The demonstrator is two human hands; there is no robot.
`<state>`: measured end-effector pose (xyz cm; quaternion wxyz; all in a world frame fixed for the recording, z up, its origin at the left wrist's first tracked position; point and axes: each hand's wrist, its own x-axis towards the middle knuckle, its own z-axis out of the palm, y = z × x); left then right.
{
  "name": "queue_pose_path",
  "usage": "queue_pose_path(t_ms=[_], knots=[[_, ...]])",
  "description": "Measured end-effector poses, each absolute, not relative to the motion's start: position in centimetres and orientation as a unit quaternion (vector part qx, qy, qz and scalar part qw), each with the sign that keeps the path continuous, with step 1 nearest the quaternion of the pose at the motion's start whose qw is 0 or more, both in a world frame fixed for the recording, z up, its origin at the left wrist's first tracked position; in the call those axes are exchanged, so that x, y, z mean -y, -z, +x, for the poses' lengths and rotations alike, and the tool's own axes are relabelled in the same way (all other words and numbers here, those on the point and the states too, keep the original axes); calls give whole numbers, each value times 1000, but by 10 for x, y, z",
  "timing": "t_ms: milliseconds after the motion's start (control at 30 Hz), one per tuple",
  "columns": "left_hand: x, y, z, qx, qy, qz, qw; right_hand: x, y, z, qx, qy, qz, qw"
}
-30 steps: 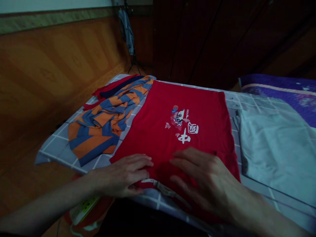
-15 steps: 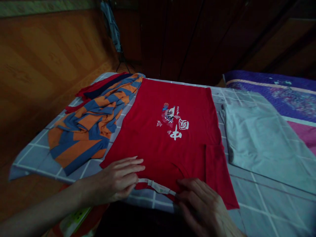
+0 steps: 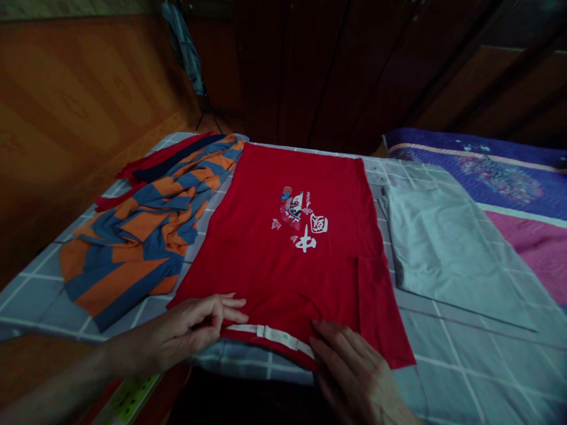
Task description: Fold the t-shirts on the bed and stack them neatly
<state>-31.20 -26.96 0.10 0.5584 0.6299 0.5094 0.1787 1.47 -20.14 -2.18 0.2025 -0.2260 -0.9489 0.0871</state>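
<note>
Checked cloth point(image 3: 443, 348) bears a red shirt point(image 3: 252, 236), long axis forward, neckline point(image 3: 280, 337) nearest.

The red T-shirt point(image 3: 274, 262) lies spread flat, printed side up, on a grey checked sheet point(image 3: 476, 339), neckline at the near edge, hem at the far edge. A multicoloured motif and white characters mark the chest; white tape lines the neckline.

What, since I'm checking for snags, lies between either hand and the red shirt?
Nothing visible: the left hand and right hand touch the red shirt near its collar. The striped cloth lies to its left.
</note>
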Motion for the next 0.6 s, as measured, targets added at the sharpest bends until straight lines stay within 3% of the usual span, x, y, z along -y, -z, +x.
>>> queue_pose_path(t_ms=[133, 267, 400, 600], knots=[[264, -2, -314, -515, -275, 534, 612, 201, 29, 16, 948, -50, -229, 213], [265, 0, -313, -534, -260, 556, 582, 199, 33, 26, 945, 13, -269, 188], [280, 5, -311, -521, -145, 714, 445, 197, 34, 47, 940, 31, -293, 170], [293, 15, -316, -504, -74, 851, 126, 191, 30, 76, 931, 49, -332, 145]])
